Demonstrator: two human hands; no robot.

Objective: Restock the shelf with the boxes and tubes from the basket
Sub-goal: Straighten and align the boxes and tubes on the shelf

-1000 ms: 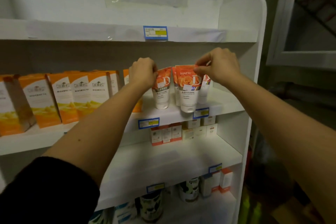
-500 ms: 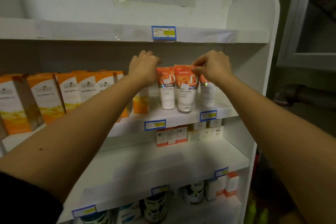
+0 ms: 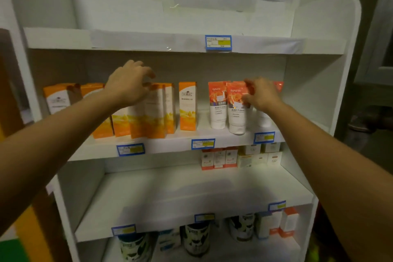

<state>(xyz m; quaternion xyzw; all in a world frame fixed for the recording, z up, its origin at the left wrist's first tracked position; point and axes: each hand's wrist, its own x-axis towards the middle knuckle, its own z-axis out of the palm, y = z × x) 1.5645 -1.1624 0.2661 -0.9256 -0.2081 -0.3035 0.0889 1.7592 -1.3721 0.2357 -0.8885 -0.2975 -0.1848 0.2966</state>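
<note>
White shelf unit (image 3: 314, 96), several boards. The task items stand on the second board from the top.

Orange boxes (image 3: 148, 117): upright row from the board's left end to about its middle. One box (image 3: 187, 106) stands apart at the right end of the row, with a gap on either side.

Left hand (image 3: 127, 83): over the tops of the boxes in the middle of the row. Fingers (image 3: 146, 72) splayed and loosely bent, released, nothing held. The lowest fingertips sit at the top edge of a box; the blur hides whether they touch it.

Right hand (image 3: 262, 93): at the right end of the same board, on the crimped tops of the tubes (image 3: 236, 113). Fingers (image 3: 248, 86) bent against the top of the front tube. Cannot tell whether they pinch it or only touch it.

Tubes: orange and white, upright on their caps, clustered; front one near the board's front edge.

Bottom board: cans (image 3: 196, 238), with boxes beside them.

Third board: small boxes (image 3: 219, 158) at the back right.

Blue price labels (image 3: 203, 143) on the board front edges.
</note>
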